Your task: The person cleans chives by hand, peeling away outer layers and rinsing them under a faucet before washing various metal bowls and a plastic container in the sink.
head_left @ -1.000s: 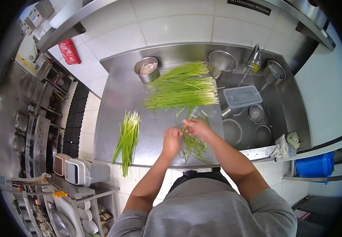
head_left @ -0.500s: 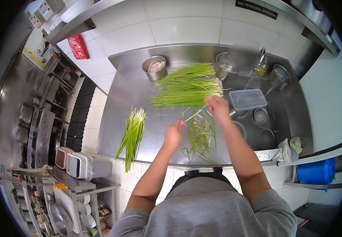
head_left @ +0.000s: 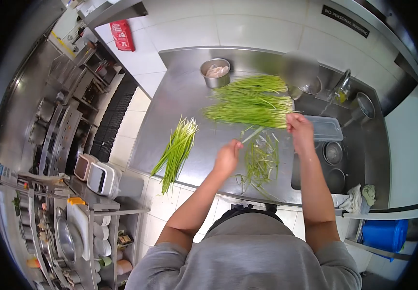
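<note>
My left hand [head_left: 227,157] is closed in a pinch on a thin green chive stalk [head_left: 254,134], which slants up and to the right from the fingertips. My right hand [head_left: 300,131] has its fingers pinched together beside the pale root ends of the large chive pile [head_left: 250,108]; whatever is between them is too small to make out. Between and below my hands lies a loose heap of chive trimmings [head_left: 262,162]. A smaller bundle of chives [head_left: 176,150] rests on the steel counter [head_left: 143,140] to the left, its green tips over the front edge.
A steel pot with pale contents [head_left: 215,72] stands behind the pile. On the right, the sink holds a clear plastic lid or tray [head_left: 322,128] and round steel containers [head_left: 333,153], under a running tap [head_left: 345,82]. Cloths [head_left: 358,198] hang at the front right edge.
The view has shifted, so the counter appears further right. My hands have moved further apart, and the stalk no longer spans the gap between them.
</note>
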